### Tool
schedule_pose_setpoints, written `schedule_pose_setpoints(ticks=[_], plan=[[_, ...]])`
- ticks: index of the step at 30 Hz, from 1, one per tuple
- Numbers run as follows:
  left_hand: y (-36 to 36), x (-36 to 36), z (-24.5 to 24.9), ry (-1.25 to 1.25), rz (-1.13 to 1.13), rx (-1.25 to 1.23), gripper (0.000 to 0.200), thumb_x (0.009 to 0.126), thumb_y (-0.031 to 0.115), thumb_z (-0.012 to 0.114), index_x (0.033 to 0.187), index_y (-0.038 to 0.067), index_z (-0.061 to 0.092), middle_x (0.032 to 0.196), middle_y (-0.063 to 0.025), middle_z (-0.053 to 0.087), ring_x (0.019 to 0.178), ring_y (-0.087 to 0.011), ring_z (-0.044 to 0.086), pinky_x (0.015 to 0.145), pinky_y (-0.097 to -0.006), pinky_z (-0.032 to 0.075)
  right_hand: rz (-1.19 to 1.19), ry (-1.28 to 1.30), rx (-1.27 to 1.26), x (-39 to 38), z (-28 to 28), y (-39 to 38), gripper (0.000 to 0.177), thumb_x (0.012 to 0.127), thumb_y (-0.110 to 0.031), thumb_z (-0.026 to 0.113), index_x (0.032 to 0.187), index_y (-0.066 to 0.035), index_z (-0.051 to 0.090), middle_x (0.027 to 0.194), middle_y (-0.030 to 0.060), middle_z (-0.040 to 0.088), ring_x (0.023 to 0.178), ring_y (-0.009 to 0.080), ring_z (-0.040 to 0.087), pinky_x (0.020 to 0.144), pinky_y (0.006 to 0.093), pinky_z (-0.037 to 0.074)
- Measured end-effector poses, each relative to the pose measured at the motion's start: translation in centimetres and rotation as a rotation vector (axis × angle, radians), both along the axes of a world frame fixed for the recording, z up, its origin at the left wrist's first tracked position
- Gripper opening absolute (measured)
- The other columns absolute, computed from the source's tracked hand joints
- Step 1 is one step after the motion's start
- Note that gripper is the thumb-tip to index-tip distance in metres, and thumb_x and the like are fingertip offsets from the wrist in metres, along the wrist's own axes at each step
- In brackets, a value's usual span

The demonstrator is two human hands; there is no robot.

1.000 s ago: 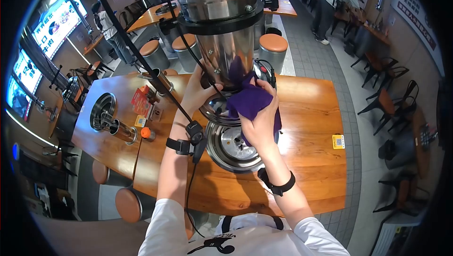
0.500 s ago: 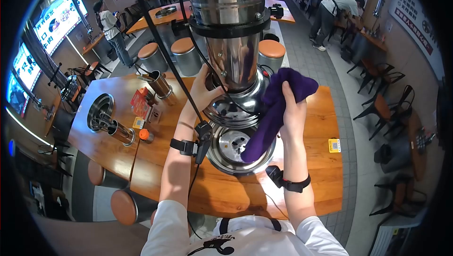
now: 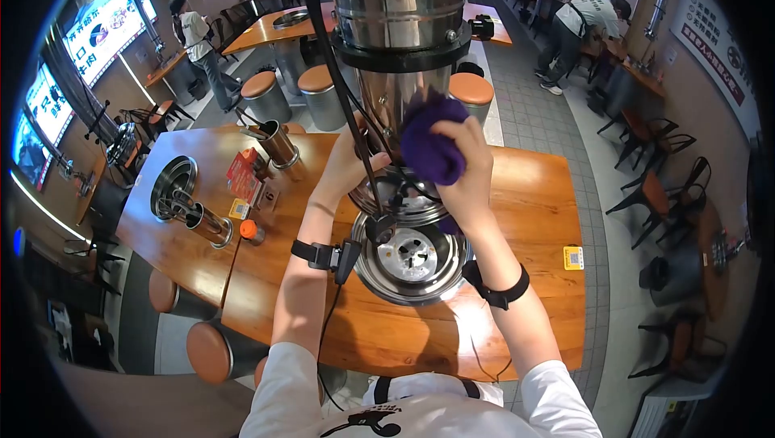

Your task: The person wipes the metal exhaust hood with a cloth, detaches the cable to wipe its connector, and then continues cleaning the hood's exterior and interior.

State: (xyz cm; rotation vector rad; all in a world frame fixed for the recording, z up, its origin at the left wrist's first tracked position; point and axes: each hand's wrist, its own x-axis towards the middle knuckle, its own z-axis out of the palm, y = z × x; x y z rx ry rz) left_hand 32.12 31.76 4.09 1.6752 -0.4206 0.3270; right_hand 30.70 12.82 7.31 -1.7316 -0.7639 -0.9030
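Note:
A shiny metal exhaust pipe (image 3: pixel 395 10) hangs down over the table and flares into a hood (image 3: pixel 379 200) at its lower end. My left hand (image 3: pixel 351 165) grips the left side of the pipe just above the flare, thumb in front; its other fingers are partly hidden. In my right hand (image 3: pixel 470 176), a bunched purple cloth (image 3: pixel 428 143) is pressed against the pipe's right front. Below the hood, a round metal grill pit (image 3: pixel 413 259) is set into the wooden table (image 3: pixel 529 220). Dark cables (image 3: pixel 323 26) hang in front of the pipe.
Utensil holders (image 3: pixel 278 146), an orange-capped jar (image 3: pixel 252 232) and a red card stand (image 3: pixel 245 176) stand on the left. Another grill pit (image 3: pixel 172 184) is there too. Round stools (image 3: pixel 265 97) surround the tables. Two people (image 3: pixel 577 30) are farther off, left and right.
My right hand has moved left with the purple cloth, from beside the hood onto the pipe's front. My left hand stays on the pipe. The person at left has shifted stance.

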Motion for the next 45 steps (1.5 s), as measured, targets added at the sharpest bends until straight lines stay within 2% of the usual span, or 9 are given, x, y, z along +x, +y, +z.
schedule_pose_setpoints(ticks=[6, 15, 24, 30, 34, 36, 41, 42, 45], plan=[[-0.2, 0.4, 0.2, -0.092, -0.02, 0.003, 0.053, 0.066, 0.009, 0.07, 0.111, 0.001, 0.044, 0.093, -0.0032, 0.05, 0.084, -0.0093, 0.049, 0.077, -0.0232, 0.041, -0.005, 0.335, 0.026, 0.1, -2.2, -1.0, 0.043, 0.058, -0.003, 0.07, 0.095, -0.004, 0.048, 0.084, 0.0124, 0.052, 0.085, 0.0327, 0.051, 0.075, 0.0377, 0.04], [0.0, 1.5, -1.2, -0.089, 0.009, 0.079, 0.059, 0.064, 0.006, 0.069, 0.115, 0.001, 0.041, 0.1, -0.0067, 0.051, 0.094, -0.0149, 0.048, 0.084, -0.0264, 0.04, 0.125, 0.242, 0.092, 2.9, -0.2, -0.7, 0.094, 0.058, -0.02, 0.082, 0.132, -0.001, 0.026, 0.123, 0.0159, 0.044, 0.114, 0.0275, 0.045, 0.095, 0.0344, 0.036], [-0.2, 0.5, -0.4, 0.125, -0.052, -0.022, 0.064, 0.068, -0.004, 0.061, 0.125, 0.002, 0.032, 0.102, -0.0076, 0.05, 0.083, -0.0128, 0.058, 0.074, -0.0241, 0.048, 0.431, 0.753, 0.697, 5.7, 4.4, -0.2, 0.041, 0.079, -0.021, 0.066, 0.113, -0.001, 0.053, 0.095, 0.0018, 0.06, 0.087, 0.0115, 0.055, 0.079, 0.0237, 0.042], [0.1, 0.6, -1.4, 0.075, -0.059, -0.01, 0.066, 0.068, -0.005, 0.061, 0.127, 0.002, 0.031, 0.105, -0.0074, 0.049, 0.084, -0.0127, 0.058, 0.074, -0.0237, 0.048, 0.324, 0.919, 0.646, 6.1, 4.4, 0.5, 0.034, 0.087, -0.028, 0.055, 0.111, -0.004, 0.055, 0.104, 0.0022, 0.057, 0.097, 0.0097, 0.05, 0.085, 0.0249, 0.037], [-0.2, 0.9, -1.0, 0.054, -0.072, -0.066, 0.067, 0.067, -0.003, 0.063, 0.126, 0.002, 0.032, 0.103, -0.0067, 0.05, 0.085, -0.0124, 0.057, 0.075, -0.0236, 0.048, 0.468, 0.677, 0.86, 5.4, 4.1, 1.5, 0.018, 0.086, -0.024, 0.053, 0.093, -0.008, 0.059, 0.07, -0.0007, 0.057, 0.063, 0.0094, 0.054, 0.057, 0.0221, 0.042], [-0.2, 0.9, -0.8, 0.052, -0.068, -0.066, 0.067, 0.067, -0.002, 0.064, 0.126, 0.002, 0.032, 0.103, -0.0067, 0.05, 0.085, -0.0124, 0.057, 0.075, -0.0239, 0.048, 0.34, 0.549, 0.699, 3.1, 3.4, 1.9, 0.038, 0.085, -0.015, 0.055, 0.118, 0.002, 0.048, 0.102, 0.0049, 0.057, 0.095, 0.0137, 0.051, 0.085, 0.0266, 0.038], [-0.1, 0.8, -1.5, 0.002, 0.024, 0.023, 0.062, 0.067, -0.001, 0.065, 0.121, 0.002, 0.037, 0.098, -0.0056, 0.053, 0.086, -0.0093, 0.053, 0.076, -0.0225, 0.045, 0.013, 0.214, 0.167, -1.6, 1.2, 2.8, 0.067, 0.078, -0.012, 0.064, 0.134, 0.001, 0.029, 0.133, 0.0232, 0.036, 0.13, 0.0321, 0.026, 0.102, 0.0347, 0.025], [-0.3, 0.6, -1.1, -0.048, 0.072, 0.078, 0.06, 0.067, 0.0, 0.066, 0.12, 0.001, 0.038, 0.097, -0.0053, 0.054, 0.086, -0.0091, 0.052, 0.075, -0.0228, 0.044, -0.221, -0.067, 0.023, -1.4, 1.2, 3.1, 0.071, 0.071, -0.007, 0.069, 0.132, 0.001, 0.033, 0.111, 0.0151, 0.054, 0.099, 0.0245, 0.054, 0.086, 0.0307, 0.041], [-0.7, 0.3, -0.7, 0.022, -0.026, -0.106, 0.058, 0.07, 0.005, 0.068, 0.121, 0.002, 0.039, 0.104, -0.0067, 0.054, 0.089, -0.0106, 0.053, 0.078, -0.0246, 0.044, -0.058, -0.193, -0.134, -0.5, 0.6, 3.3, 0.042, 0.066, -0.011, 0.071, 0.104, 0.001, 0.056, 0.094, 0.0153, 0.06, 0.088, 0.029, 0.059, 0.077, 0.0332, 0.045]])
